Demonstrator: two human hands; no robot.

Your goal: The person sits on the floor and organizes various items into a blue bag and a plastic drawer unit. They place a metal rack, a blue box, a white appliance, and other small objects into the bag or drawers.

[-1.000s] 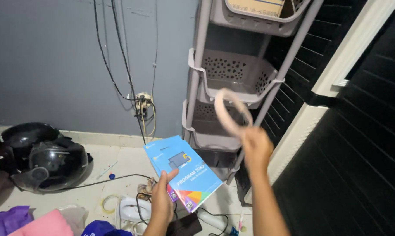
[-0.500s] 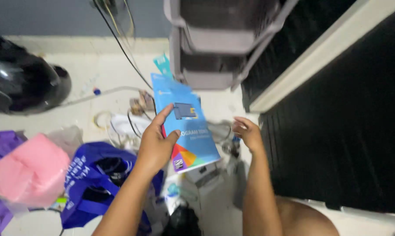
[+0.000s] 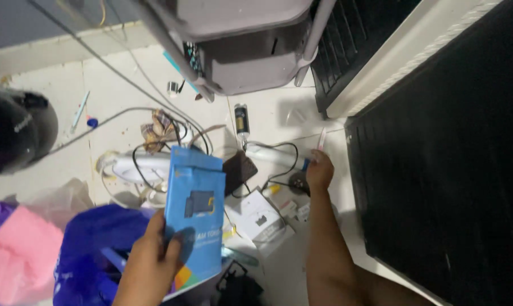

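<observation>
A flat blue product box (image 3: 195,218) is held upright by the left hand (image 3: 154,258), the thumb pressed on its front face and the fingers wrapped behind its lower left edge. A dark picture panel and a coloured corner are seen on the box front. Just left of and below that hand, a blue plastic bag (image 3: 95,249) is spread on the floor, and further left a pink cloth (image 3: 18,255) is seen beside it.

The right hand (image 3: 319,170) is stretched down to the tiled floor (image 3: 126,85), its fingers drawn together at a thin pale stick-like item (image 3: 321,139); whether the item is actually pinched cannot be told, as it is small and blurred. Just left of this hand a white power strip (image 3: 276,157) is laid with black cables looped over it, and a small dark wallet-like case (image 3: 238,170) is found beyond that. Between the two hands, small white boxes (image 3: 259,218) are scattered.

Above the right hand, the base of a grey plastic rack (image 3: 250,62) is seen, with a small cylindrical bottle (image 3: 242,119) lying near its foot. Far left of the left hand, a black helmet (image 3: 15,133) is rested on the floor.
</observation>
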